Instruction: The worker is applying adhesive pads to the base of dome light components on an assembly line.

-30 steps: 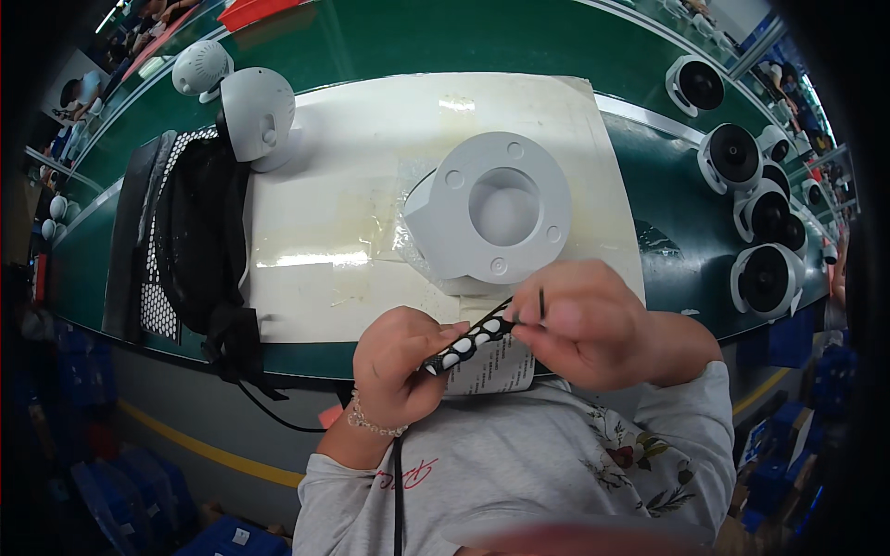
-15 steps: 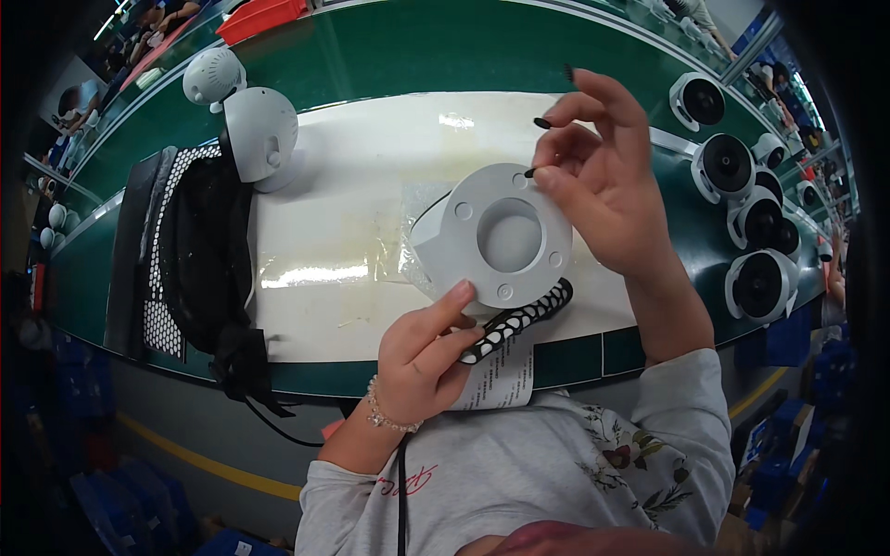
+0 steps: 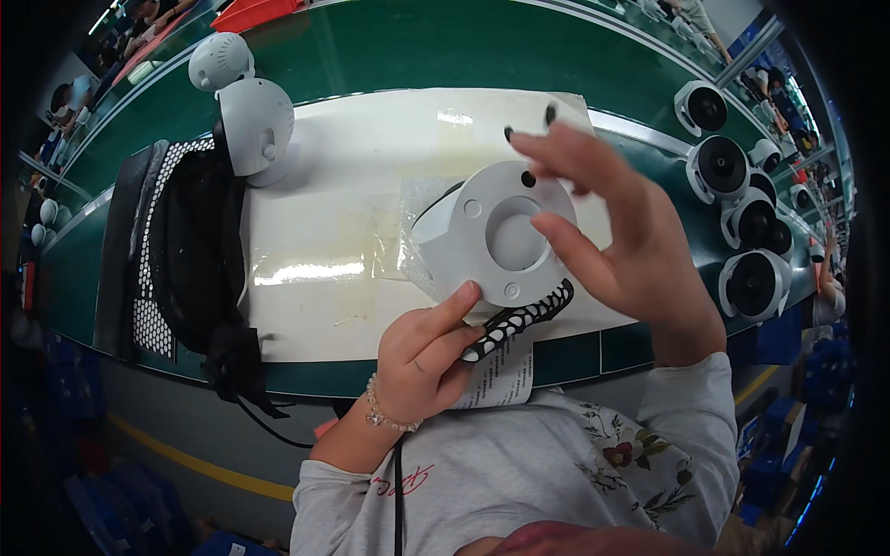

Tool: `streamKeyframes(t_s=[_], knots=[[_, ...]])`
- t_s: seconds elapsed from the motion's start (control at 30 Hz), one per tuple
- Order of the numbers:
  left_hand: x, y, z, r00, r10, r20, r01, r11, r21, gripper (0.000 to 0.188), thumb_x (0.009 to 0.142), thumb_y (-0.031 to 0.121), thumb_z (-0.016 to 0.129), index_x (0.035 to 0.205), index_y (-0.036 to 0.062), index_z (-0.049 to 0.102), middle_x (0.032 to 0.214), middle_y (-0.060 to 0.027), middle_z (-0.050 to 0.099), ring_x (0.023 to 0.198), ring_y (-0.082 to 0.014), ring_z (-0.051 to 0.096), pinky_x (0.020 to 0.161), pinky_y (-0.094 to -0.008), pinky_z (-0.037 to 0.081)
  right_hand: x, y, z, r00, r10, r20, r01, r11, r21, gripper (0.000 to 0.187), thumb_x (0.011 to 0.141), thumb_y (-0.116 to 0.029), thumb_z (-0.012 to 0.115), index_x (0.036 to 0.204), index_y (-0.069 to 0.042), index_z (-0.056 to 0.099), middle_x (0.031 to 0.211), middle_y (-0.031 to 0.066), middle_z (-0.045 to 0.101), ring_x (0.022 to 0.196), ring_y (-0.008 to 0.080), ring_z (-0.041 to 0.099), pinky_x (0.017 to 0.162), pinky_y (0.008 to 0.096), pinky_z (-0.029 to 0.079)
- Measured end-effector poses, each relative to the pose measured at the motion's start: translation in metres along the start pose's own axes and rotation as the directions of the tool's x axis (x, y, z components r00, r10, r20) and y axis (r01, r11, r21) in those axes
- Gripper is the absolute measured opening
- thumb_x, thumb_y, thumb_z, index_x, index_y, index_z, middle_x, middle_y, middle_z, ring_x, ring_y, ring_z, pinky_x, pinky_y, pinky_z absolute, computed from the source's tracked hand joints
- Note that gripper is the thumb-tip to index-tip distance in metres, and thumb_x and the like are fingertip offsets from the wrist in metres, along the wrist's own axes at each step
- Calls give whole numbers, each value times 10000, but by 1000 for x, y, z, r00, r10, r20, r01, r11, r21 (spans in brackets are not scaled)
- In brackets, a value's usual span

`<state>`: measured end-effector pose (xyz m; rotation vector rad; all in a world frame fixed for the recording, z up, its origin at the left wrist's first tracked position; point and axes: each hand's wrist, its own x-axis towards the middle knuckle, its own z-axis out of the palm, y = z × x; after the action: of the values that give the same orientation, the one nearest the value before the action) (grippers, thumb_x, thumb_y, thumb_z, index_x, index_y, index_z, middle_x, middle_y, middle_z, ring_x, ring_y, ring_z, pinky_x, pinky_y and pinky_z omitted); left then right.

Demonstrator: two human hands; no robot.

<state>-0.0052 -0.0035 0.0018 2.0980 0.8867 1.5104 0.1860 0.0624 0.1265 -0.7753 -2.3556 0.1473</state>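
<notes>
A white rounded device (image 3: 440, 255) lies base up, tilted, on clear bubble wrap (image 3: 411, 213). Its round base has a ring of small round recesses; a black round pad (image 3: 528, 179) sits in the one at the upper right. My left hand (image 3: 428, 350) presses its thumb on the base's near edge. Its fingers close round a curled black strip (image 3: 519, 324) with white round spots, beneath the base. Printed backing paper (image 3: 499, 378) hangs below that strip. Over the base's right side, my right hand (image 3: 616, 218) has its fingers spread, blurred, with nothing seen between them.
A white sheet (image 3: 315, 222) covers the middle of the green table. On the left are a black bag (image 3: 199, 250) and two white devices (image 3: 255, 130). Several white devices with black round faces (image 3: 721, 164) stand at the right. A red tray (image 3: 250, 13) is at the back.
My right hand has drawn away from the base's upper recess, and its fingers have spread. A black pad now shows in that recess. My left hand stays in place.
</notes>
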Motion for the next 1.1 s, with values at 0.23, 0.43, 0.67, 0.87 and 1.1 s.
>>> streamKeyframes(t_s=[0.23, 0.43, 0.67, 0.87, 1.1], knots=[[1, -1, 1, 1000, 16, -8, -16, 1000, -3, 322, 511, -46, 579, 828, 10, 596, 1211, -157, 519, 740, -239, 595, 632, -306, 475, 17, 4, 24, 969, 224, 99, -239, 775, 585, 471, 787, 13, 538, 1224, -43, 374, 878, 63, 501, 863, 136, 514, 827, 279, 394], [1, -1, 2, 999, 28, -18, -29, 999, -20, 308, 517, -41, 585, 820, 12, 593, 1209, -149, 523, 748, -243, 597, 636, -304, 474, 12, -3, 26, 988, 151, 38, -156, 955, 252, 426, 788, 22, 529, 1196, -41, 426, 971, 84, 541, 892, 170, 554, 890, 325, 366], [0, -2, 1, 999, 29, -39, -30, 999, -15, 304, 519, -49, 582, 816, 14, 590, 1205, -149, 526, 720, -239, 592, 615, -295, 471, -1, -22, 16, 987, -10, 161, 61, 948, -314, 364, 748, -28, 589, 1103, -70, 521, 1222, 121, 486, 1098, 322, 503, 1017, 449, 205], [2, -2, 4, 998, 46, -46, -46, 999, 2, 292, 511, -52, 584, 796, 13, 582, 1203, -157, 526, 686, -223, 582, 599, -292, 467, -36, -8, 21, 993, 117, -26, -113, 988, 108, 150, 755, -78, 614, 899, -70, 575, 1306, 166, 399, 1298, 360, 235, 982, 397, 283], [3, -1, 6, 997, 22, -80, -20, 999, 29, 271, 507, -59, 579, 771, 6, 577, 1187, -165, 535, 660, -210, 577, 591, -286, 464, -44, -12, 35, 968, 244, 57, -251, 931, 264, 77, 836, -124, 554, 828, -54, 585, 1345, 179, 349, 1325, 361, 138, 943, 350, 326]])
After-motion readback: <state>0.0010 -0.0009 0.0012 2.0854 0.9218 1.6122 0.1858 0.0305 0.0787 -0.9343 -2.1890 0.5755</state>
